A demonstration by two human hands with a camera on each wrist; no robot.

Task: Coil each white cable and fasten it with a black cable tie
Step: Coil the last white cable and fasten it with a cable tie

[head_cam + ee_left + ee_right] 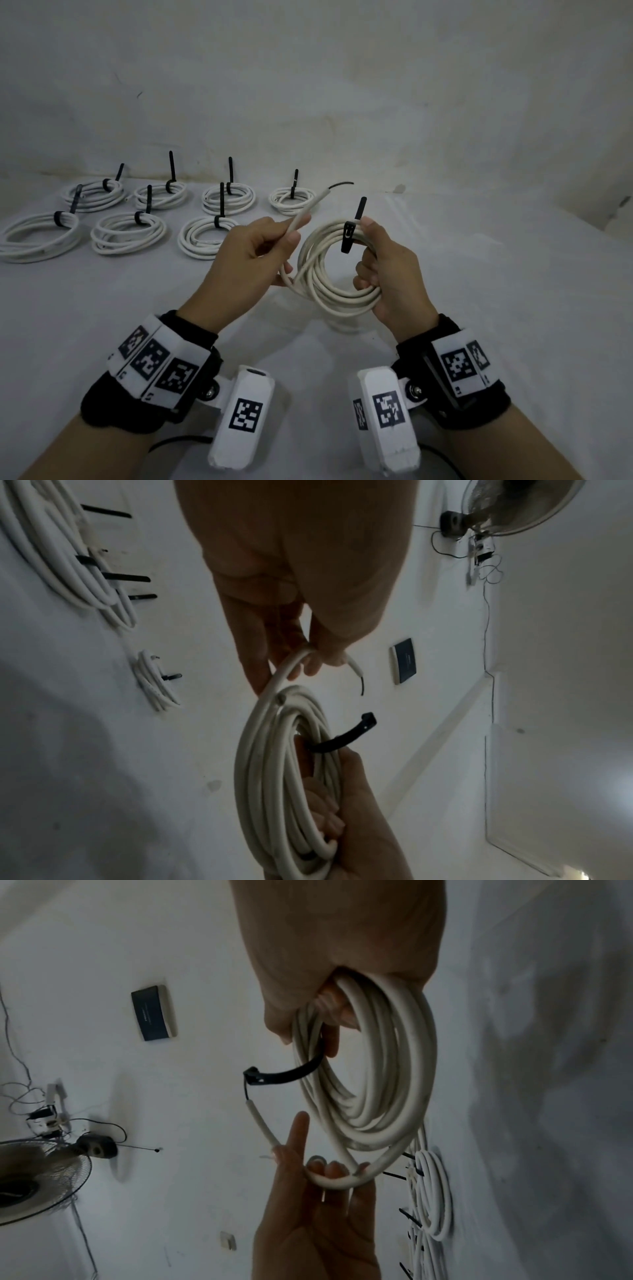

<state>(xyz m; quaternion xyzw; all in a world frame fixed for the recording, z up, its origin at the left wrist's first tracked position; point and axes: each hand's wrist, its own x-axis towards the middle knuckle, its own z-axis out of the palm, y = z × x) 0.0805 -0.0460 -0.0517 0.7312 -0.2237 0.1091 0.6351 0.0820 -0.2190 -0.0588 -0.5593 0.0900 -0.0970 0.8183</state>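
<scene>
My right hand (pixel 369 247) grips a coiled white cable (pixel 337 301), held upright above the white surface. Against the top of the coil my right thumb pins a black cable tie (pixel 352 233), both of its ends sticking out loose. My left hand (pixel 295 229) pinches the cable's free end (pixel 310 209) between thumb and forefinger, left of the coil; a dark bare wire pokes out of the tip. In the left wrist view the coil (pixel 270 777) and the tie (pixel 342 739) sit in my right hand. The right wrist view shows the coil (pixel 394 1069), the tie (pixel 291 1073) and my left hand's fingers (pixel 298 1139).
Several finished coils (pixel 128 233), each bound with a black tie, lie in two rows at the back left of the white surface (pixel 496 291). A pale wall (pixel 342 85) rises behind. The wrist views show a fan (pixel 514 504) and a dark wall panel (pixel 152 1012).
</scene>
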